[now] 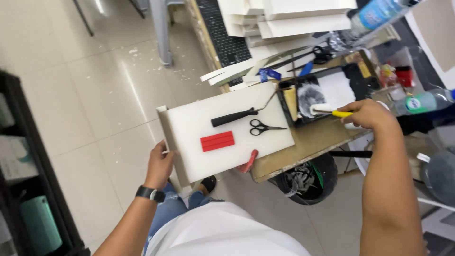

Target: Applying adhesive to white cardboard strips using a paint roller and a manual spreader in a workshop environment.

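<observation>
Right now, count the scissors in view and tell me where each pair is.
2. One pair of scissors lies on the white board, right of the red block. A second pair lies farther back on the bench among the white strips. Clutter may hide others.

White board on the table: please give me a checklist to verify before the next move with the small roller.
1. Left hand grips the end of the white board: ok.
2. Right hand holds the small roller by its yellow handle: ok.
3. Roller head sits over the black paint tray: ok.
4. Board surface free of things: not ok; the black scissors, red block and black roller handle lie on it.
5. Board fully supported: not ok; its near end overhangs the table.
6. Paint load on roller: cannot tell.
</observation>
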